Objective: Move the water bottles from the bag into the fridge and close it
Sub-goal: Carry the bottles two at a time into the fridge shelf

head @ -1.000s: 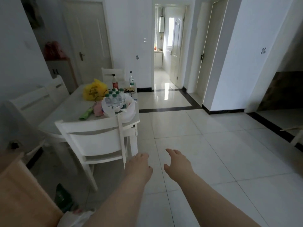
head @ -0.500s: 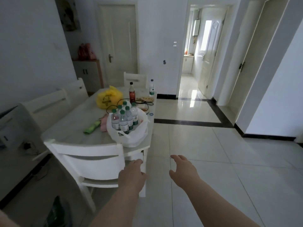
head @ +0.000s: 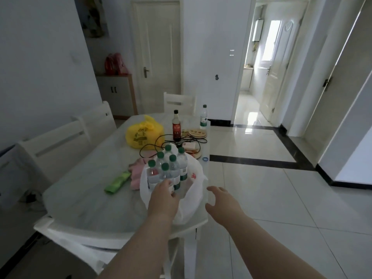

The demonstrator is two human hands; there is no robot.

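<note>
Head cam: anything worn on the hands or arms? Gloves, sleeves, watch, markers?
Nothing worn that shows. Left hand and right hand are bare: no gloves, rings, watch or wristbands. No sleeves in frame either; both are uncovered down to the bottom edge of the picture. No markers or tags visible.

Six clear water bottles [head: 174,171] with green caps stand upright, packed close together, inside a white plastic bag [head: 194,195]. The bag's mouth sags open, and it sits at the near right corner of the tabletop [head: 90,188].
</note>
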